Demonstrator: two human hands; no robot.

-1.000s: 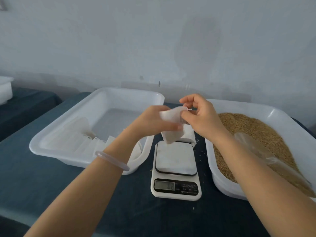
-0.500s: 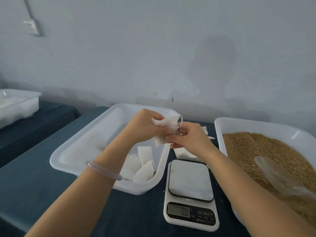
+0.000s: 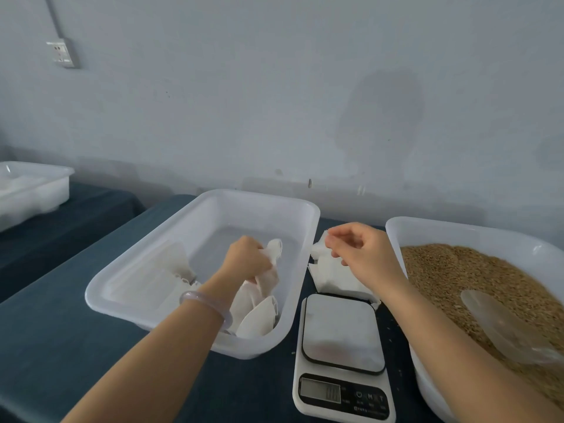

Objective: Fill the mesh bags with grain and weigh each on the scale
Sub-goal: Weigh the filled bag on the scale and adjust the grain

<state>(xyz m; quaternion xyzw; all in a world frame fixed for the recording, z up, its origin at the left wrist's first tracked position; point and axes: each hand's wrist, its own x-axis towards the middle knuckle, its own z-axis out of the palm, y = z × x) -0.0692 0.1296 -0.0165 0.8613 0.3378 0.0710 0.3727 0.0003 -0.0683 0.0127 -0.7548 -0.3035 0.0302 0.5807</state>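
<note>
Drawn apart from the right hand, whose grip cannot be told, the left hand is clenched on a white mesh bag over the white plastic tray; empty bags seemingly remain.

Little to read, and all of it on the front panel of the scale on the desk. On the grey display at the panel's left, faint digits, too pale to make out. To its right, on a row of round buttons, a power symbol, then what looks like an M and a T. Beneath the buttons and along the panel's lower edge, lines of tiny print, too small to read. On the wall socket at upper left, no legible marking. Elsewhere, no label, brand or number to be read.
</note>
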